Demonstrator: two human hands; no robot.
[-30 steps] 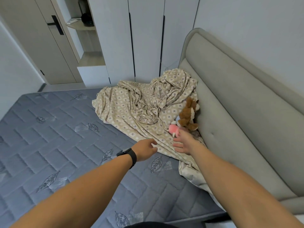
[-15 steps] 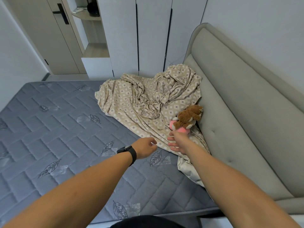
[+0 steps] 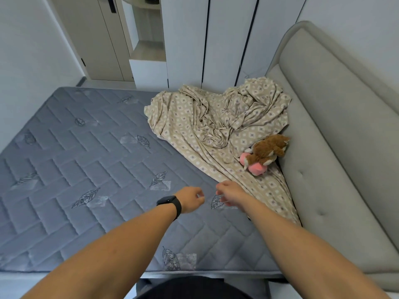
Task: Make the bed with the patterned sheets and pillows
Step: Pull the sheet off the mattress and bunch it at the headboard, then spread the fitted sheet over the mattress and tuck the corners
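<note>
A beige diamond-patterned sheet (image 3: 218, 126) lies crumpled on the far right part of the bare grey quilted mattress (image 3: 86, 169), against the padded headboard (image 3: 336, 134). One strip of it trails toward me along the headboard. A brown and pink plush toy (image 3: 264, 154) lies on the sheet beside the headboard. My left hand (image 3: 191, 199), with a black watch on the wrist, hovers over the mattress with loosely curled fingers and holds nothing. My right hand (image 3: 231, 192) hovers just beside it at the sheet's near edge, fingers loosely curled and empty. No pillows are in view.
White wardrobe doors (image 3: 216, 39) stand right behind the far side of the bed, with an open shelf niche (image 3: 146, 48) to their left. A wall (image 3: 28, 61) runs along the left. The mattress's near edge is at my body.
My right hand let go of the plush toy and drew back toward me; the toy now lies on its side. My left hand stayed close to the sheet's edge. The view pulled back.
</note>
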